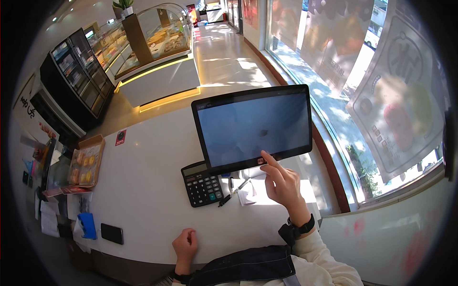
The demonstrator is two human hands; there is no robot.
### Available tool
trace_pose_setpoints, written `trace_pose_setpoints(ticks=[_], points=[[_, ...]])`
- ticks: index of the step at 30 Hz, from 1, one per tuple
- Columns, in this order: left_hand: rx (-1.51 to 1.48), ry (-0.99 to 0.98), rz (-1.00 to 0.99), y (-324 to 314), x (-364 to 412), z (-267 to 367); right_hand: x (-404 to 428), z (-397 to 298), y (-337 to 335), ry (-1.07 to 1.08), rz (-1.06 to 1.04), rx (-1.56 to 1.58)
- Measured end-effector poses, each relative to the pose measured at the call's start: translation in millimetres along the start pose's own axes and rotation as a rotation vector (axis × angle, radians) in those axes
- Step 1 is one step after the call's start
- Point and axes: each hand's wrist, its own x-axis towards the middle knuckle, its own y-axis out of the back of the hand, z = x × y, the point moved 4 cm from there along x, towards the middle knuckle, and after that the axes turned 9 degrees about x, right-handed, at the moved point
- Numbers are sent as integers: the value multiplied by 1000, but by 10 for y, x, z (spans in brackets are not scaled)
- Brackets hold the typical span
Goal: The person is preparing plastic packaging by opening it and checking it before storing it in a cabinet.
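A black-framed touchscreen [250, 125] stands on the white counter [150, 153], its display bluish with reflections. My right hand [284, 178] is raised at its lower edge, index finger extended against or just before the glass; nothing is held in it. Left of that hand lie a black desk calculator [202, 187], partly under the screen, pens [224, 201] and white paper [248, 195]. My left hand [186, 243] rests loosely curled at the counter's near edge, with nothing visible in it. Both wrists wear black bands.
At left on the counter are a dark smartphone [112, 233], a blue object [87, 226] and a tray of packaged pastries [86, 162]. Beyond stand a glass bakery display case [166, 35] and a black refrigerated cabinet [80, 71]. Large windows [322, 89] line the right side.
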Motion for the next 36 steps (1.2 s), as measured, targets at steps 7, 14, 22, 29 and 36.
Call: trace_pose_setpoints(ticks=[7,14,22,29,36], points=[[6,-8,17,11,3,0,140,-6,67,-34,-12,0],[25,14,-14,-11,-10,-47,889,-228,-199,-7,-186,-72],[16,40,-6,5,-10,-29,1044,-360,-531,53,-184,-73],[27,63,-13,28,4,-5,997,-68,-281,-77,-11,-117],[17,61,-25,-14,-11,-41,986,-54,-149,-90,-15,-108]])
